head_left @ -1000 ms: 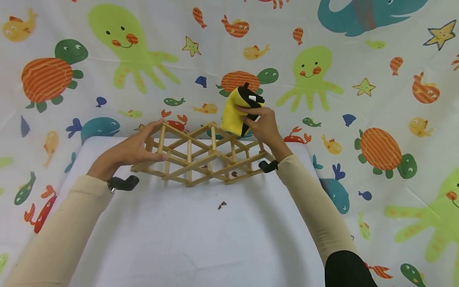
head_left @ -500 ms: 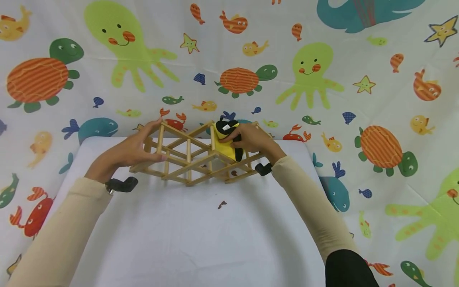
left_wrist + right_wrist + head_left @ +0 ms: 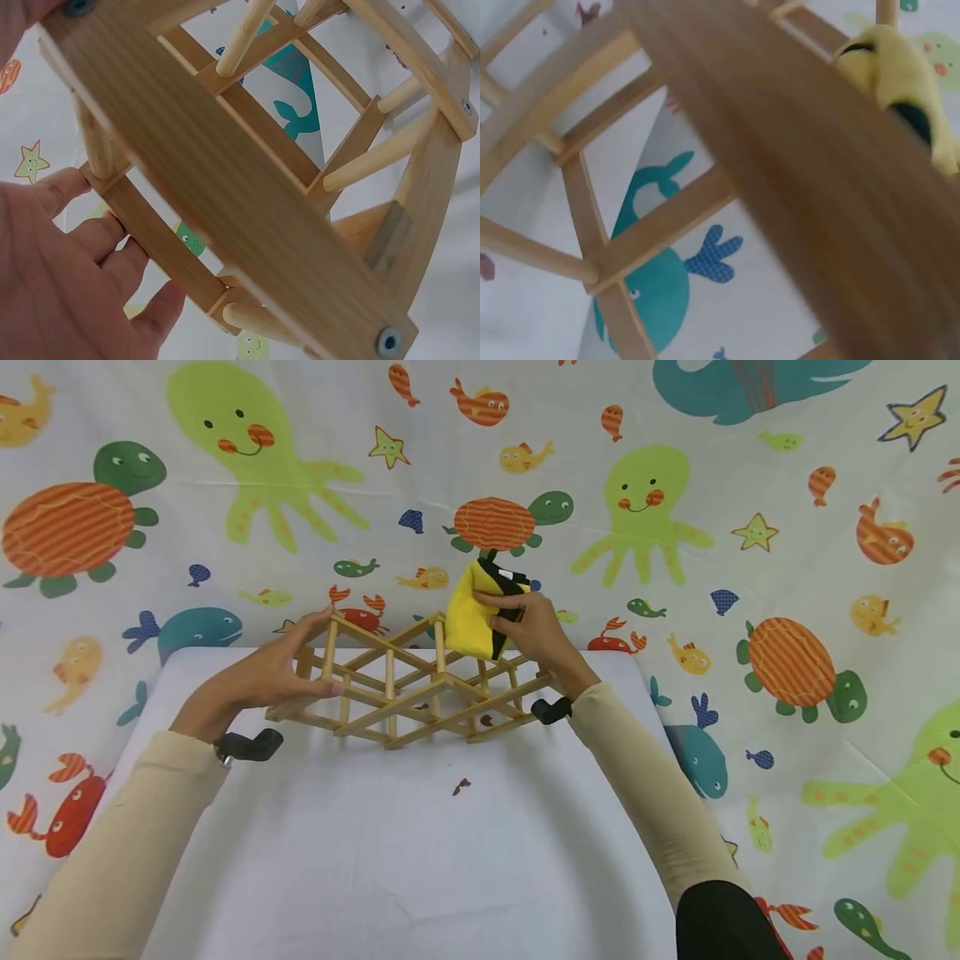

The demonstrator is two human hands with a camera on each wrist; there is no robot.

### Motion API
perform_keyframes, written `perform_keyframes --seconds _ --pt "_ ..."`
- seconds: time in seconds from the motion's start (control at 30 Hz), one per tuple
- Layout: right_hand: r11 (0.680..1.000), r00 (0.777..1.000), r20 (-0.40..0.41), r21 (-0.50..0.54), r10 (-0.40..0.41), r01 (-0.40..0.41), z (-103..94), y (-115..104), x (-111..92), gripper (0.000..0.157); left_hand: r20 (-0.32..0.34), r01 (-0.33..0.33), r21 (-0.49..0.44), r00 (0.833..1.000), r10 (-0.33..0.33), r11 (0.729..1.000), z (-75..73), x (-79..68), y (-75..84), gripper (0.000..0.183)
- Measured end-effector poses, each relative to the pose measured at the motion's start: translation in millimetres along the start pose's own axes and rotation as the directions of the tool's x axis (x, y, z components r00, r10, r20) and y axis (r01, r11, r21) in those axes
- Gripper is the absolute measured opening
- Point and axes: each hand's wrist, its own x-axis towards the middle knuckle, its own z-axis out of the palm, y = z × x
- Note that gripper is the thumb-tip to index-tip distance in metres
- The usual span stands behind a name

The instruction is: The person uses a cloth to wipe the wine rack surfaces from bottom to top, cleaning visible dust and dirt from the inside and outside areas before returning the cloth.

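A folding wooden lattice rack (image 3: pixel 415 695) of slats and round dowels stands at the back of the white table. My left hand (image 3: pixel 273 675) grips its left end; in the left wrist view the fingers (image 3: pixel 101 240) curl behind a dark-edged wooden slat (image 3: pixel 225 180). With thumb and fingers, my right hand (image 3: pixel 538 628) pinches a folded yellow cloth with black trim (image 3: pixel 471 614). The cloth is just above and behind the rack's middle dowel. In the right wrist view a slat partly covers the cloth (image 3: pixel 900 75), and the right hand is hardly visible.
Small brown scraps (image 3: pixel 461 786) lie on the white tabletop (image 3: pixel 420 860) in front of the rack. A white curtain (image 3: pixel 480 468) printed with sea animals hangs close behind the table and along both sides.
My right hand has dipped the yellow cloth down into the rack's cells, then lifted it back up above the slats. The left hand keeps its grip on the rack's left end.
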Motion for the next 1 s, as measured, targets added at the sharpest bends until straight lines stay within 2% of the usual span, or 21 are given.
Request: perform_keyframes --seconds 0.07,0.13,0.23,0.33,0.4,0.47,0.57,0.67,0.77,0.83,0.87,0.93,1.0 --pt "1.0 1.0 0.028 0.008 -0.004 0.004 -1.6 2.0 -1.8 0.037 0.003 0.0 -0.004 1.0 0.0 1.0 0.7 1.0 0.0 0.121" --pt "0.997 0.993 0.121 -0.072 -0.009 0.018 -1.9 2.5 -2.9 0.036 0.009 0.002 0.001 1.0 -0.002 1.0 1.7 2.0 0.2 0.122" --pt "0.977 0.95 0.309 -0.186 -0.04 0.101 -1.5 1.7 -1.1 0.036 0.01 0.008 0.01 1.0 -0.008 1.0 2.2 2.6 0.6 0.123" --pt "0.955 0.902 0.424 -0.231 -0.075 0.188 -1.2 -0.1 4.2 0.037 0.003 0.009 0.006 1.0 -0.009 1.0 1.4 2.2 1.6 0.122" --pt "0.949 0.877 0.474 -0.233 -0.079 0.212 -0.2 -0.7 8.8 0.038 0.001 0.011 0.003 1.0 -0.011 1.0 0.8 1.8 2.3 0.122" --pt "0.946 0.862 0.505 -0.25 -0.053 0.205 2.1 -0.6 13.2 0.037 0.0 0.01 -0.001 1.0 -0.01 1.0 0.5 1.8 3.2 0.122" --pt "0.937 0.861 0.508 -0.303 0.003 0.175 6.9 -1.9 18.9 0.032 -0.003 -0.001 -0.007 1.0 0.001 1.0 -1.3 1.4 2.5 0.122" --pt "0.932 0.888 0.457 -0.338 0.043 0.129 10.2 -4.0 20.7 0.028 -0.007 -0.011 -0.006 1.0 0.011 1.0 -3.7 1.2 0.3 0.122" --pt "0.954 0.945 0.326 -0.292 0.027 0.073 9.0 -4.0 18.8 0.024 -0.01 -0.012 -0.003 1.0 0.012 1.0 -5.7 1.7 -2.0 0.122" --pt "0.989 0.984 0.179 -0.14 -0.016 0.041 6.1 -2.0 17.5 0.026 -0.012 -0.011 -0.006 1.0 0.011 1.0 -6.9 1.9 -2.9 0.122" --pt "0.999 0.995 0.091 -0.03 -0.037 0.04 3.8 -0.7 16.9 0.028 -0.012 -0.013 -0.008 1.0 0.013 1.0 -7.1 2.2 -2.9 0.122" --pt "0.982 0.994 -0.081 0.165 -0.077 0.09 -1.7 2.2 15.1 0.033 -0.009 -0.02 -0.011 1.0 0.019 1.0 -7.5 3.4 -3.3 0.122" --pt "0.943 0.973 -0.208 0.294 -0.096 0.155 -7.3 3.7 13.6 0.038 -0.001 -0.026 -0.014 1.0 0.026 1.0 -7.6 4.7 -3.1 0.121"
